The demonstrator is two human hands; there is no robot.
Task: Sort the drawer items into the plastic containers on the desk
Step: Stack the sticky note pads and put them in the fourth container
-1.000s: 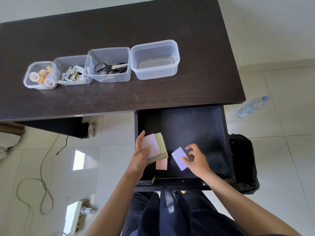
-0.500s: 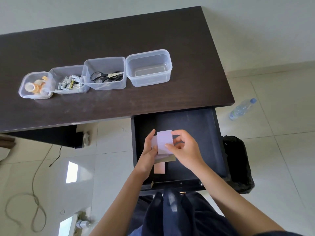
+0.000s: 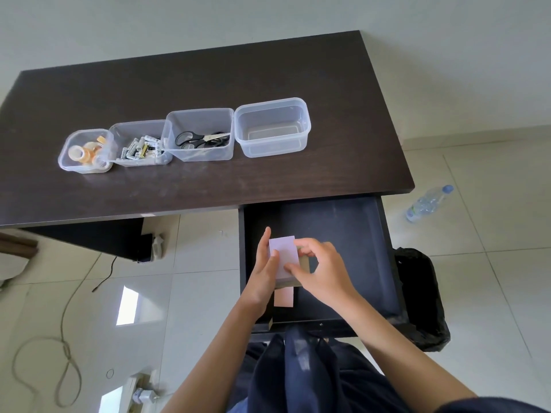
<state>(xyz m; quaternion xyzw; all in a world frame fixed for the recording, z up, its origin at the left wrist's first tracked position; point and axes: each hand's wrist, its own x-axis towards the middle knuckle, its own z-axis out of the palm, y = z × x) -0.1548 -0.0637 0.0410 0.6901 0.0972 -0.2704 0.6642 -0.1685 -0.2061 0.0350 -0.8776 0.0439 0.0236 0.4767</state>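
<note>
Over the open black drawer both hands hold a stack of sticky-note pads, lilac on top and yellow-green beneath. My left hand grips its left side with the thumb on top. My right hand pinches the right side with curled fingers. A pink pad lies on the drawer floor below the stack. On the dark desk stand several clear containers in a row: an empty one at the right, one with scissors, one with batteries, one with tape rolls.
A black bin bag stands right of the drawer and a water bottle lies on the tiled floor beyond it. A cable loops on the floor at the left, near a power strip.
My right hand carried the lilac pad from the drawer floor to the left and set it on the stack in my left hand. The view tilted up.
</note>
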